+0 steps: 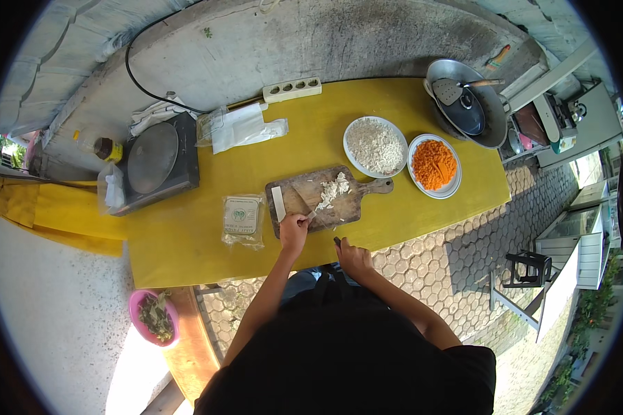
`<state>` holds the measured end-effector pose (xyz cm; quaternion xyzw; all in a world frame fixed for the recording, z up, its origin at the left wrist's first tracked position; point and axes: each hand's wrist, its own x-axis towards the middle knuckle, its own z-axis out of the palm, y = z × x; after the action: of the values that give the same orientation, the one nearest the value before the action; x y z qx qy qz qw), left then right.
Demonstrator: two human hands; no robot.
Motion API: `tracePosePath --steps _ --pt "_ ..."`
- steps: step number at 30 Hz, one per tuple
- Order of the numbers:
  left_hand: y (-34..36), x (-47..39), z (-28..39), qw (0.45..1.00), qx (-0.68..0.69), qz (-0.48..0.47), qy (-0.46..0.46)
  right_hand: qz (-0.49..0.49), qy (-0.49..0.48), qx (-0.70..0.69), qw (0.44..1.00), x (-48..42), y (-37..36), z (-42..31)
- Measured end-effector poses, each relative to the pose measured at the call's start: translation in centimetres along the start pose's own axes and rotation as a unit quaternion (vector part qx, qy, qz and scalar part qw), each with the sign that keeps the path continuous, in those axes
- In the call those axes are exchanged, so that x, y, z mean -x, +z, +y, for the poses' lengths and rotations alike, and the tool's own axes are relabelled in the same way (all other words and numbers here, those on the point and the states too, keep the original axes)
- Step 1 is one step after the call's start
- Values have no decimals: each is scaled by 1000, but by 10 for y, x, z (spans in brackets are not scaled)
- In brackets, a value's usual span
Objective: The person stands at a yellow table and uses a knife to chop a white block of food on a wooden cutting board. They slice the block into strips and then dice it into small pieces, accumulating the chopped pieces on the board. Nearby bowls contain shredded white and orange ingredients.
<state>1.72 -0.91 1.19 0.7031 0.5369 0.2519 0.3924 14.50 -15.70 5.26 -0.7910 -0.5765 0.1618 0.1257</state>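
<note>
My left hand (294, 233) is on the near left part of a wooden cutting board (316, 189), its fingertips on a small pale strip of food (312, 213). By the board's near edge, my right hand (356, 259) grips the dark handle of a knife (337, 241); its thin blade is hard to make out against the board. Chopped white pieces (334, 191) are heaped on the board's right half. A longer white strip (278, 204) lies at its left end. Left of the board is a flat plastic-wrapped packet (243, 220) bearing writing.
Behind the board stand a bowl of white shreds (376, 145) and a plate of diced orange food (434, 165). A large wok (490, 116) holds a lid and a slotted turner. A stove (158, 158), plastic bags (244, 128) and a power strip (292, 89) line the yellow table (187, 259).
</note>
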Motion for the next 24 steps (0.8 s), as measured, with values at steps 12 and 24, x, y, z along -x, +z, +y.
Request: tracePosePath --steps 12,24 --pt "-1 0 3 1000 24 -5 4 10 -17 22 1000 0 27 15" --pt "-2 0 2 1000 9 -8 17 -5 19 8 1000 -4 18 24"
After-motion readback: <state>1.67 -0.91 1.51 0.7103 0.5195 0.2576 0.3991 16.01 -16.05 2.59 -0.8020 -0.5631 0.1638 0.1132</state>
